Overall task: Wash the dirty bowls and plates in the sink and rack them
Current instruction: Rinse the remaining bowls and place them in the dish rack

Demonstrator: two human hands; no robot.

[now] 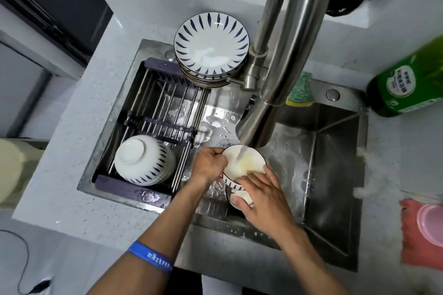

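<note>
Head view: bowl (pixel 242 163), tilted under faucet (pixel 271 93) stream, sink (pixel 335 163) centre. Left hand (pixel 211 163) grips rim at 9 o'clock; right hand (pixel 261 196) cups outer wall at 5 o'clock. Upturned bowls (pixel 143 160) in rack (pixel 155 108), 9 o'clock. Plate stack (pixel 211 48), 12 o'clock.
</note>
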